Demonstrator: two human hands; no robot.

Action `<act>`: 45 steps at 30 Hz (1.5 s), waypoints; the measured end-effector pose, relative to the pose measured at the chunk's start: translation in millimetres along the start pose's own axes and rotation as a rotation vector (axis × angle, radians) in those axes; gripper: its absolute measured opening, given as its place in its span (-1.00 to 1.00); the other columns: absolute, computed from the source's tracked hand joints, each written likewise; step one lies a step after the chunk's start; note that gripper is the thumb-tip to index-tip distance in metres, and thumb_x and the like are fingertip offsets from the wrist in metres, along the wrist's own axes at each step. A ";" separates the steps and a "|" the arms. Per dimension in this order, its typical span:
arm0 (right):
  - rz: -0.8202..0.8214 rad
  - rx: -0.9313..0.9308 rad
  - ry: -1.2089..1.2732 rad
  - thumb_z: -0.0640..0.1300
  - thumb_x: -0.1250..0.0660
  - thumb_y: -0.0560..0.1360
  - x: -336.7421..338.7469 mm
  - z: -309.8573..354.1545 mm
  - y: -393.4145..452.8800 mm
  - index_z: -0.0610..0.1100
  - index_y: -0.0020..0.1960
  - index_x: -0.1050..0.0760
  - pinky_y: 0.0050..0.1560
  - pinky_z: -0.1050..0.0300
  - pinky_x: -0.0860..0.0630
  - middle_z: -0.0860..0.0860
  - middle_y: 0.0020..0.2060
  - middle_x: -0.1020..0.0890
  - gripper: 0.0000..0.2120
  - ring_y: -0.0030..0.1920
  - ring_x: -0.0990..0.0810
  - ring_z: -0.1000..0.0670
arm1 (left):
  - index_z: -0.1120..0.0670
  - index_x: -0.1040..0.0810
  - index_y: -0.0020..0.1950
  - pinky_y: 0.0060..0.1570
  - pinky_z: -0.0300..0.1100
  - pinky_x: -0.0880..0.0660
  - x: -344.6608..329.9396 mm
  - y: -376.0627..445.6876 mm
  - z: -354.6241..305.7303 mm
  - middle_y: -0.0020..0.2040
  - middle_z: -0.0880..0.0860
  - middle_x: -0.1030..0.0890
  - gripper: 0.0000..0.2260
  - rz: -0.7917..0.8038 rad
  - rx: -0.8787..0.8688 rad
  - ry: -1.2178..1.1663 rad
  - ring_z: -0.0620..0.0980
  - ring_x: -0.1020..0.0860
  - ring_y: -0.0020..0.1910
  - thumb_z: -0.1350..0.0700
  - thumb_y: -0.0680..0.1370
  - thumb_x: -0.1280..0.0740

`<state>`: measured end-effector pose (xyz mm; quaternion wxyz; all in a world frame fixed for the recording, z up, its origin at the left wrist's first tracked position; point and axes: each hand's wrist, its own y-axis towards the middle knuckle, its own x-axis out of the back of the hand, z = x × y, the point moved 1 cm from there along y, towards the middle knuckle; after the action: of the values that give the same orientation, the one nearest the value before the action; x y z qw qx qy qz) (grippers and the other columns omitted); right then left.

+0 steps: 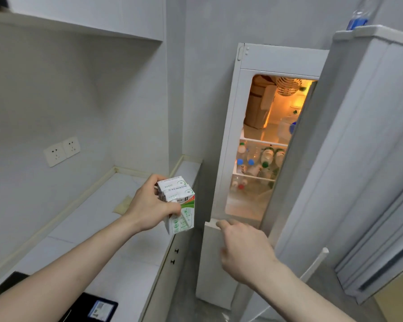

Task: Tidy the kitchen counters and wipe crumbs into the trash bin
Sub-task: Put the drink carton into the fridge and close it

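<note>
Left hand (149, 205) grips two small cartons (178, 203) above the tabletop (107, 228) edge; right hand (244, 249), fingers loosely extended and holding nothing, reaches toward the open fridge (233, 135). Keep the door wide, carry the cartons level, and choose a free shelf.

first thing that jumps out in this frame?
The open fridge at centre right, its inside glowing orange, with bottles lying on the middle shelf. In front, the left hand grips two small milk cartons above the white counter, while the right hand reaches toward the fridge's lower edge.
</note>
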<state>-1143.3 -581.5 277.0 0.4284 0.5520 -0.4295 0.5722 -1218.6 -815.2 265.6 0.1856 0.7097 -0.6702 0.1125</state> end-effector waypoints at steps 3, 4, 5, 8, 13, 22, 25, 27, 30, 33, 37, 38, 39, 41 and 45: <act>-0.027 -0.096 0.136 -0.06 -0.28 0.49 -6.1 -15.5 -22.5 0.03 0.48 -0.28 0.10 -0.04 -0.56 0.00 0.32 -0.53 -0.43 0.24 -0.58 -0.18 | -0.07 -0.47 0.06 -0.09 -0.01 -0.62 -9.6 -12.4 -6.7 -0.08 -0.11 -0.68 -0.39 0.005 -0.015 -0.004 -0.02 -0.65 -0.06 -0.02 0.03 -0.51; -0.042 -0.127 0.171 -0.02 -0.30 0.49 -8.4 -20.9 -27.8 0.05 0.50 -0.24 0.12 -0.04 -0.57 0.01 0.34 -0.50 -0.40 0.26 -0.56 -0.17 | -0.06 -0.47 0.06 -0.07 0.04 -0.63 -13.5 -14.9 -9.6 -0.08 -0.08 -0.68 -0.39 0.013 -0.020 -0.009 0.02 -0.65 -0.05 0.00 0.04 -0.52; -0.059 -0.158 0.205 0.01 -0.32 0.49 -10.9 -27.1 -32.6 0.07 0.52 -0.21 0.15 -0.04 -0.56 0.02 0.37 -0.48 -0.37 0.29 -0.55 -0.15 | -0.06 -0.48 0.07 -0.07 0.06 -0.63 -18.4 -16.9 -12.7 -0.07 -0.07 -0.68 -0.40 0.026 -0.024 -0.014 0.04 -0.66 -0.05 0.01 0.05 -0.52; -0.140 -0.225 0.359 0.06 -0.36 0.49 -18.2 -45.0 -38.8 0.07 0.57 -0.16 0.34 0.00 -0.46 0.06 0.46 -0.39 -0.28 0.40 -0.45 -0.07 | -0.08 -0.47 0.05 -0.19 -0.02 -0.60 -32.9 -17.8 -21.6 -0.08 -0.08 -0.69 -0.41 0.064 -0.032 -0.017 0.04 -0.66 -0.06 0.02 0.05 -0.52; -0.360 -0.338 0.780 0.02 -0.44 0.47 -17.6 -68.0 -33.1 0.13 0.50 -0.32 0.14 0.17 -0.44 0.19 0.38 -0.45 -0.37 0.14 -0.53 0.14 | -0.07 -0.47 0.05 -0.08 -0.06 -0.61 -53.7 -3.3 -36.7 -0.08 -0.15 -0.70 -0.39 0.113 -0.038 -0.043 -0.05 -0.66 -0.03 0.01 0.04 -0.54; -0.598 -0.357 0.880 -0.06 -0.44 0.49 9.8 -117.0 19.9 0.20 0.34 -0.45 -0.02 0.34 -0.46 0.31 0.22 -0.52 -0.54 0.10 -0.51 0.32 | -0.04 -0.47 0.09 -0.26 -0.35 -0.52 -98.3 63.3 -76.6 -0.09 -0.22 -0.69 -0.35 0.243 -0.149 -0.103 -0.22 -0.64 -0.09 0.01 0.03 -0.54; -0.642 -0.348 0.902 -0.09 -0.44 0.50 19.8 -136.2 45.2 0.20 0.29 -0.49 -0.02 0.36 -0.46 0.32 0.20 -0.55 -0.59 0.12 -0.55 0.29 | -0.02 -0.47 0.09 -0.27 -0.36 -0.52 -112.0 95.4 -89.7 -0.08 -0.20 -0.70 -0.35 0.277 -0.203 -0.098 -0.20 -0.64 -0.09 0.02 0.03 -0.54; -0.677 -0.342 0.905 -0.11 -0.42 0.51 28.1 -149.1 63.8 0.20 0.26 -0.51 -0.02 0.37 -0.47 0.31 0.18 -0.57 -0.62 0.12 -0.57 0.25 | -0.07 -0.46 0.09 -0.19 -0.32 -0.58 -121.7 120.5 -97.4 -0.05 -0.16 -0.71 -0.35 0.307 -0.227 -0.094 -0.18 -0.65 -0.04 0.02 0.04 -0.55; -0.722 -0.347 0.919 -0.12 -0.40 0.55 43.6 -169.8 93.1 0.13 0.28 -0.54 -0.04 0.42 -0.46 0.24 0.17 -0.61 -0.67 0.12 -0.59 0.24 | -0.14 -0.43 0.10 -0.09 -0.26 -0.60 -138.5 161.1 -110.3 0.00 -0.16 -0.69 -0.33 0.361 -0.248 -0.098 -0.16 -0.63 0.04 0.00 0.04 -0.57; -0.743 -0.375 0.932 -0.15 -0.41 0.55 57.2 -187.9 121.5 0.07 0.30 -0.56 0.03 0.35 -0.50 0.21 0.16 -0.63 -0.66 0.09 -0.60 0.24 | -0.17 -0.41 0.09 -0.22 -0.38 -0.56 -156.0 204.2 -123.2 0.00 -0.16 -0.67 -0.32 0.401 -0.259 -0.082 -0.19 -0.61 0.02 -0.04 0.02 -0.57; -0.708 -0.401 1.013 -0.10 -0.39 0.58 69.8 -210.8 158.1 0.07 0.24 -0.62 0.11 0.18 -0.58 0.19 0.11 -0.67 -0.75 0.08 -0.64 0.19 | -0.15 -0.40 0.09 -0.10 -0.14 -0.64 -179.9 254.3 -134.9 0.04 -0.14 -0.65 -0.34 0.404 -0.266 -0.055 -0.13 -0.60 0.04 -0.02 0.05 -0.56; -0.683 -0.413 1.041 -0.09 -0.35 0.60 72.4 -217.0 167.7 0.08 0.24 -0.62 0.14 0.10 -0.61 0.18 0.11 -0.67 -0.76 0.10 -0.64 0.14 | -0.14 -0.40 0.11 -0.09 -0.14 -0.65 -185.4 265.4 -137.7 0.05 -0.14 -0.64 -0.33 0.410 -0.270 -0.048 -0.13 -0.59 0.05 -0.01 0.05 -0.57; -0.661 -0.422 1.057 -0.08 -0.32 0.62 74.2 -223.7 176.6 0.09 0.26 -0.62 0.15 0.04 -0.62 0.15 0.11 -0.67 -0.76 0.13 -0.64 0.10 | -0.12 -0.40 0.14 -0.05 -0.13 -0.64 -190.9 275.6 -140.3 0.07 -0.13 -0.62 -0.30 0.420 -0.272 -0.044 -0.13 -0.58 0.07 -0.01 0.06 -0.57; -0.631 -0.427 1.072 -0.08 -0.27 0.66 77.2 -237.7 194.3 0.10 0.29 -0.60 0.17 -0.03 -0.63 0.12 0.15 -0.66 -0.74 0.15 -0.63 0.08 | -0.08 -0.39 0.20 0.01 -0.12 -0.63 -201.7 295.5 -145.5 0.11 -0.13 -0.61 -0.28 0.421 -0.271 -0.044 -0.13 -0.56 0.11 0.02 0.10 -0.59; -0.587 -0.434 1.055 -0.03 -0.25 0.66 83.3 -263.0 231.8 0.12 0.23 -0.62 0.22 -0.09 -0.60 0.14 0.13 -0.67 -0.77 0.11 -0.64 0.11 | -0.04 -0.38 0.23 0.06 -0.09 -0.62 -223.9 332.3 -155.4 0.10 -0.13 -0.59 -0.29 0.377 -0.254 -0.051 -0.13 -0.55 0.10 0.05 0.15 -0.58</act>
<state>-1438.2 -387.7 350.3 0.8230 0.1915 -0.0978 0.5258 -1551.8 -558.1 352.3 0.2322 0.5454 -0.8043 0.0422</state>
